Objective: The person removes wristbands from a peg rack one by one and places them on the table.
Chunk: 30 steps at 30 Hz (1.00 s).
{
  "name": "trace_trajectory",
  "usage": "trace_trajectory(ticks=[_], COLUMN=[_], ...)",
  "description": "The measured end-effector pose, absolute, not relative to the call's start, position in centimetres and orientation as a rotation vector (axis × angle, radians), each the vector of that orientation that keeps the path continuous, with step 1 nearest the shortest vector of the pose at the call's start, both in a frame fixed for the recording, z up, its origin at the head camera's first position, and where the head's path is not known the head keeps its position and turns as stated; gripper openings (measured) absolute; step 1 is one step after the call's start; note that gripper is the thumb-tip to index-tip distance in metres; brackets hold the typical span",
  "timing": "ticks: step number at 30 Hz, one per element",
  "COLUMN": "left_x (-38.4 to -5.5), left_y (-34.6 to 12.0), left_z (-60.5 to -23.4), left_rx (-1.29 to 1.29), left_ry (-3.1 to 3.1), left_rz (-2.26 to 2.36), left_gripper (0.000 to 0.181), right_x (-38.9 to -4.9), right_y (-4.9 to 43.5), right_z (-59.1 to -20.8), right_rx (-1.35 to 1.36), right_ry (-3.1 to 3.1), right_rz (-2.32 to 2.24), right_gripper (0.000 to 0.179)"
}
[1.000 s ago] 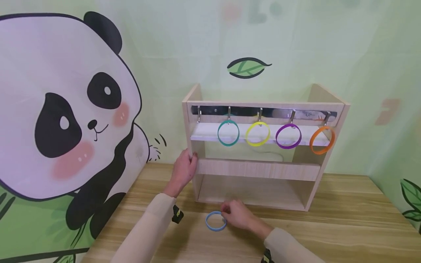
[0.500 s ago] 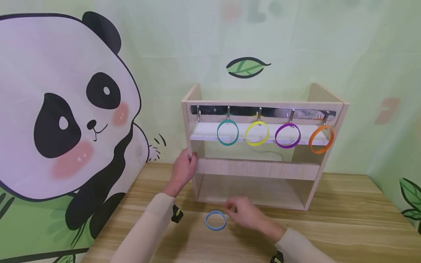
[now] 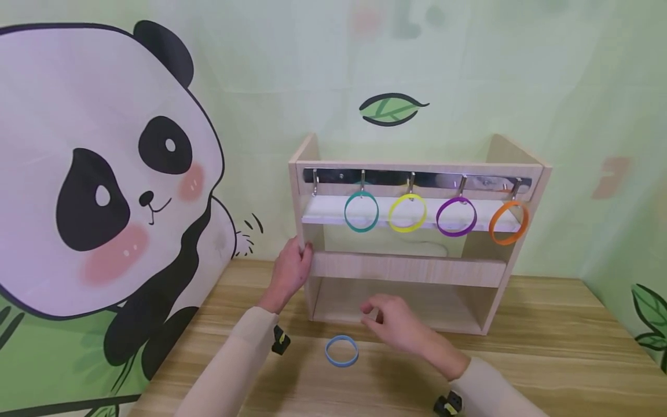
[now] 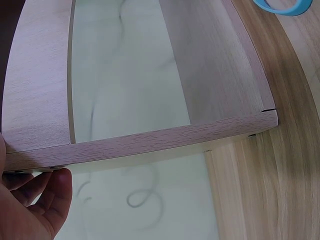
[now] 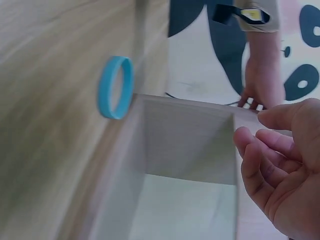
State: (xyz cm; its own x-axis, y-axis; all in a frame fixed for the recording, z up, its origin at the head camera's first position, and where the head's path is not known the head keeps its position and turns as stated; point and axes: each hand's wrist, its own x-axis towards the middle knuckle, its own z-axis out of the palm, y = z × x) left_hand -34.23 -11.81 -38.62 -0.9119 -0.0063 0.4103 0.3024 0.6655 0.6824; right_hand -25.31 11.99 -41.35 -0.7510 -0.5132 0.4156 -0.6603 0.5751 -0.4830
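Note:
My left hand (image 3: 289, 267) grips the left side panel of a light wooden shelf unit (image 3: 409, 269), thumb at the front edge and the other fingers behind it. In the left wrist view, bent fingers (image 4: 59, 192) meet that panel. A blue silicone wristband (image 3: 341, 364) lies on the table before the unit. To its right and a little above it, my right hand (image 3: 397, 324) hovers, fingers loosely bent and holding nothing. Teal (image 3: 362, 230), yellow (image 3: 407, 230), purple (image 3: 456, 234) and orange (image 3: 502, 241) wristbands hang from hooks on a metal rail (image 3: 438, 178); the leftmost hook (image 3: 315, 182) is bare.
The unit stands on a wood-grain table (image 3: 552, 359) against a pale green wall cloth (image 3: 271, 145). A large printed panda (image 3: 104, 174) covers the left side. A white shelf board (image 3: 333, 211) runs behind the hanging bands.
My right hand has drawn away from the blue wristband, moving right and up. The band stays in place on the table. My left hand keeps its grip on the panel.

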Motion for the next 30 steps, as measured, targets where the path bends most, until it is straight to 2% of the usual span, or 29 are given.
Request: trace_trajectory(ticks=[30], left_x=[-34.3], left_y=[-11.9], left_z=[-38.8], left_rx=[-0.242], left_ry=[-2.481], left_rz=[-1.101], left_gripper=[0.039], right_x=[-24.1], right_y=[13.6], right_z=[-31.7], right_rx=[0.934], right_ry=[-2.356], right_rz=[0.934], right_gripper=[0.016])
